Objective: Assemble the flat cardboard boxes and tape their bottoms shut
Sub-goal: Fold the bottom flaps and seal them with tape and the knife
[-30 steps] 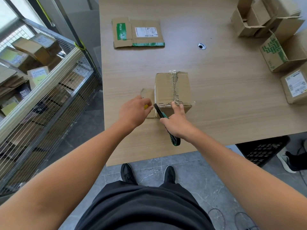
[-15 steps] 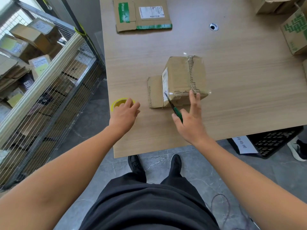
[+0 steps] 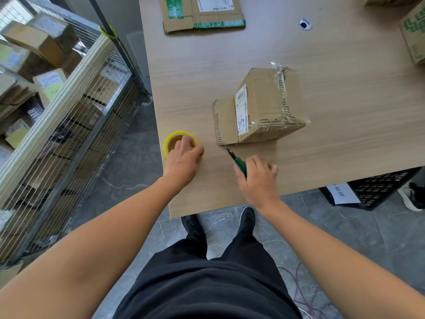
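A small assembled cardboard box [image 3: 266,104] stands on the wooden table [image 3: 333,72], clear tape along its top seam and a white label on its left side; one flap lies flat to its left. A yellow tape roll [image 3: 171,140] lies near the table's left edge, and the fingers of my left hand [image 3: 185,158] rest on it. My right hand [image 3: 258,174] is closed around a green utility knife [image 3: 238,161], blade pointing at the box's near left corner, a short gap away. A flattened cardboard box [image 3: 202,13] with green tape lies at the far edge.
A wire-mesh cage [image 3: 69,125] full of cardboard boxes stands left of the table. More boxes [image 3: 414,35] sit at the table's right edge, near a cable hole [image 3: 305,24]. A black plastic crate [image 3: 377,189] and someone's shoe [image 3: 411,196] are on the floor at right.
Both hands have come back from the box toward the table's near edge. The left hand carried the tape roll left and set it on the table; the right pulled the knife away.
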A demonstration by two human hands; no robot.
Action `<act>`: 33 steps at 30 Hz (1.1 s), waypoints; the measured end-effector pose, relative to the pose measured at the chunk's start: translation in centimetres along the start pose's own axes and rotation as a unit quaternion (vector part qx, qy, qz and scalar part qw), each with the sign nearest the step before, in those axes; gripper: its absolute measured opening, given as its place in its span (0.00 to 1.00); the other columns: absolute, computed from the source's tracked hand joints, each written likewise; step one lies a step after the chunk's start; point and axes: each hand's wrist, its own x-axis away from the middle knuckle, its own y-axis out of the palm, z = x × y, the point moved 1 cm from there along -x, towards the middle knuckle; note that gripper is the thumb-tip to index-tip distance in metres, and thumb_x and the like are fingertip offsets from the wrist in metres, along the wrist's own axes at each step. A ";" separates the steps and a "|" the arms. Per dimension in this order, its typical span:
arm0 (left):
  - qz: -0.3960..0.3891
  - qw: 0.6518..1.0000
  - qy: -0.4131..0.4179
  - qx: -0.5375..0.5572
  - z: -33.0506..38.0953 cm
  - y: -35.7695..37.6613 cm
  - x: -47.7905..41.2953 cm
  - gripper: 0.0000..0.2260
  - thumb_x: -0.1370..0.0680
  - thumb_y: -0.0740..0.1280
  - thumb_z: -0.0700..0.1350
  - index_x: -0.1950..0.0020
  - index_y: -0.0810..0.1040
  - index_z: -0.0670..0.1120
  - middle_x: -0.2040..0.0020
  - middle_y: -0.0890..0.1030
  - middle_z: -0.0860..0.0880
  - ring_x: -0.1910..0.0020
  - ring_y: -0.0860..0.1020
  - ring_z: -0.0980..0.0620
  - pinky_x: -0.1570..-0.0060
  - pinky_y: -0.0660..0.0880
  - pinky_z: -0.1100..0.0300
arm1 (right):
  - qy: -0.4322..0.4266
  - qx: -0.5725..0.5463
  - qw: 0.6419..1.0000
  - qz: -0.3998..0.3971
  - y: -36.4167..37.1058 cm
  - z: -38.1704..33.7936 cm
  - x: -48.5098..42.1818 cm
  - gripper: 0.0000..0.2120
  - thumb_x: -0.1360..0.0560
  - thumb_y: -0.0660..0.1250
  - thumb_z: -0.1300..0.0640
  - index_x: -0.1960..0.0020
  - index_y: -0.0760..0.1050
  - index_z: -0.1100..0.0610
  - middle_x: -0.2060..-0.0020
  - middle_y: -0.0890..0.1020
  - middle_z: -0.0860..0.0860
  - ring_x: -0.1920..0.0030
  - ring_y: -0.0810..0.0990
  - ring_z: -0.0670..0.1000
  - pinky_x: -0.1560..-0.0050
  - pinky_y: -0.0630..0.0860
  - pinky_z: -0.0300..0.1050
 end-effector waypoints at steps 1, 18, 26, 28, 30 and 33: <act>0.006 1.000 0.005 0.013 0.0 0.0 0.0 0.06 0.19 0.66 0.46 0.44 0.77 0.47 0.39 0.69 0.43 0.45 0.70 0.41 0.54 0.75 0.45 | 0.015 -0.004 0.999 -0.030 0.6 -0.2 -0.2 0.21 0.19 0.52 0.41 0.53 0.73 0.57 0.57 0.78 0.52 0.56 0.77 0.57 0.53 0.59 0.50; 0.090 0.988 -0.038 0.121 0.7 -1.7 0.2 0.01 0.17 0.64 0.50 0.48 0.74 0.54 0.38 0.64 0.49 0.54 0.75 0.44 0.66 0.78 0.48 | 0.042 -0.263 0.964 -0.009 0.4 -3.1 -2.2 0.10 0.17 0.62 0.51 0.53 0.68 0.55 0.62 0.73 0.51 0.61 0.71 0.51 0.61 0.66 0.45; 0.114 0.964 -0.033 0.238 5.4 -6.1 -3.3 0.05 0.15 0.56 0.47 0.44 0.71 0.49 0.44 0.77 0.52 0.53 0.77 0.47 0.52 0.76 0.43 | 0.193 -0.382 0.867 0.256 -7.0 5.1 -7.0 0.09 0.20 0.68 0.49 0.46 0.68 0.46 0.51 0.74 0.56 0.51 0.75 0.52 0.47 0.76 0.50; 0.112 0.957 -0.048 0.263 8.0 -6.6 -4.2 0.04 0.16 0.55 0.46 0.48 0.69 0.49 0.49 0.76 0.52 0.55 0.75 0.48 0.53 0.74 0.43 | 0.212 -0.415 0.859 0.214 -7.5 7.3 -8.2 0.14 0.20 0.68 0.51 0.37 0.70 0.53 0.50 0.75 0.49 0.52 0.77 0.36 0.49 0.73 0.33; 0.118 0.951 -0.060 0.280 10.6 -6.9 -5.1 0.05 0.16 0.54 0.45 0.50 0.67 0.48 0.51 0.75 0.50 0.56 0.73 0.47 0.55 0.73 0.43 | 0.201 -0.421 0.871 0.158 -7.0 8.4 -8.8 0.13 0.19 0.67 0.51 0.38 0.70 0.52 0.47 0.78 0.48 0.45 0.77 0.32 0.51 0.71 0.26; 0.116 0.949 -0.054 0.287 13.3 -6.8 -6.3 0.06 0.16 0.59 0.47 0.49 0.69 0.45 0.51 0.75 0.48 0.54 0.72 0.46 0.53 0.71 0.46 | 0.180 -0.409 0.885 0.128 -5.9 8.5 -9.2 0.09 0.19 0.67 0.50 0.46 0.69 0.53 0.41 0.78 0.58 0.44 0.75 0.34 0.55 0.70 0.27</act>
